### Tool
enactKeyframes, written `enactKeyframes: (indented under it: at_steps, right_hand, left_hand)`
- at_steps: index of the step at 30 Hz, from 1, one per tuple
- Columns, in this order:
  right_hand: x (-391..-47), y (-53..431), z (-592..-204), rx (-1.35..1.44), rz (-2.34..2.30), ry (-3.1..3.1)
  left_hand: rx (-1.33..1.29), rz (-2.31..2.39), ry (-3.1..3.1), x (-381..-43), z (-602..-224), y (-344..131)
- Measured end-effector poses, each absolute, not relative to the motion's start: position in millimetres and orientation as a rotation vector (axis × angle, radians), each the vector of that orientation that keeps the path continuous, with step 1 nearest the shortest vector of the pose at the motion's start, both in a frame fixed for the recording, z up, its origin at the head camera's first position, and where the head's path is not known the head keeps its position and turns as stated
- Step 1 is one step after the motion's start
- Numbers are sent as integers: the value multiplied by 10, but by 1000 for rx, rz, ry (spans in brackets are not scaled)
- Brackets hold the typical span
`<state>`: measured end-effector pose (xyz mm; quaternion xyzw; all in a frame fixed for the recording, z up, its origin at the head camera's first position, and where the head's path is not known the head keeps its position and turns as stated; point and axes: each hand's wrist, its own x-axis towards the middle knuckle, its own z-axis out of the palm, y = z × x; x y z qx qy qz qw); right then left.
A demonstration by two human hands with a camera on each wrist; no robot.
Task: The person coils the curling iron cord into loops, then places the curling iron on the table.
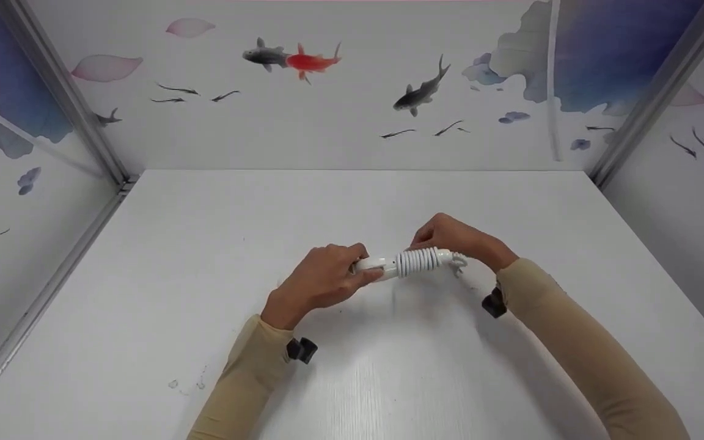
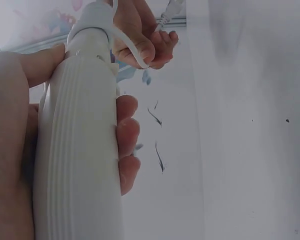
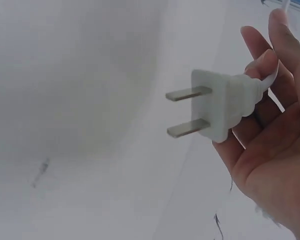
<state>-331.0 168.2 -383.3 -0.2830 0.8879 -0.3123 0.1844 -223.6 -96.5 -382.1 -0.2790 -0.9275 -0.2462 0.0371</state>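
Note:
My left hand point(image 1: 321, 278) grips a long white handheld appliance point(image 2: 85, 150) with a ribbed body, thumb on one side and fingers curled round the other. A white power cord point(image 1: 418, 261) winds in several tight loops round its right-hand part in the head view. Just beyond those loops, my right hand point(image 1: 453, 237) pinches a free stretch of the cord between thumb and fingers. The cord's two-pin plug point(image 3: 225, 107) sits in front of the right palm, prongs pointing away from the hand. In the head view the left hand covers one end of the appliance.
Both hands are over a white table point(image 1: 352, 391) with a few small dark marks. A white back wall point(image 1: 352, 134) painted with fish rises behind it, with side panels and metal frame posts point(image 1: 74, 104) at both sides.

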Motion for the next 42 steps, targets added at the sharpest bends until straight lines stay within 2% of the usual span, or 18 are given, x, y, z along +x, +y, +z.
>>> enactKeyframes:
  at_steps: [9, 21, 34, 42]
  right_hand:
    - [-3198, 1550, -3562, -691, -703, 2567]
    - [-2758, 1395, -3320, -789, -918, 2780]
    - [-2379, 1354, -3299, -810, -1025, 2764]
    - [-2280, 1375, -3437, -899, -1116, 2626]
  left_hand:
    - [-888, -699, -2961, -2221, -3849, -905]
    - [-752, -692, -2988, -2245, -3806, -910]
    - [-600, -710, -2967, -2243, -3790, -935]
    - [-565, -727, -2891, -2246, -3772, -966]
